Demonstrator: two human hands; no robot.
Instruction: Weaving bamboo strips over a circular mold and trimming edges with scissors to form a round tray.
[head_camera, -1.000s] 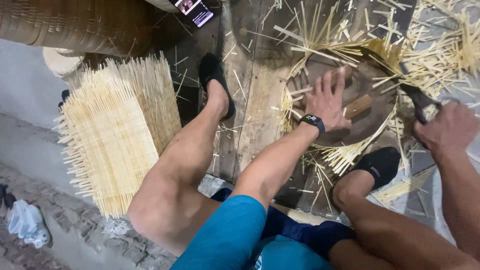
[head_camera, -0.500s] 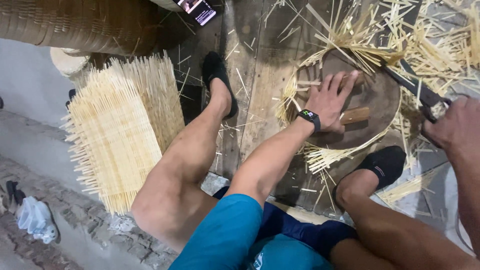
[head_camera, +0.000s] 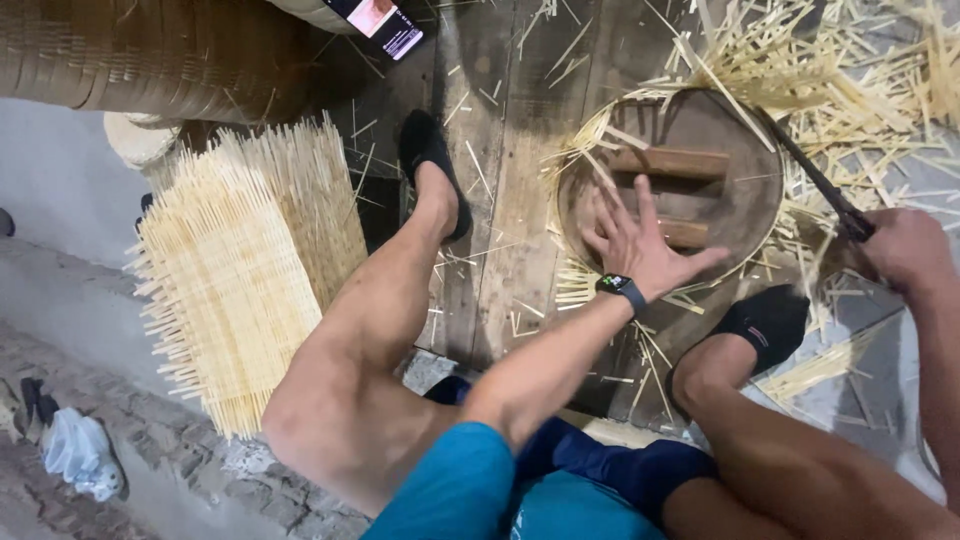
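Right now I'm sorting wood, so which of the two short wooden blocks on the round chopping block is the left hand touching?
The nearer block: the left hand partly covers it. The farther block lies untouched.

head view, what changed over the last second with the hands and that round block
The left hand slid from the middle of the round wooden block to its near edge, fingers spread, uncovering the short wooden pieces. The right hand dropped lower, and its long dark blade now lies across the block's right rim. Its grip is unchanged; the stacked bamboo sticks at the left stayed put.
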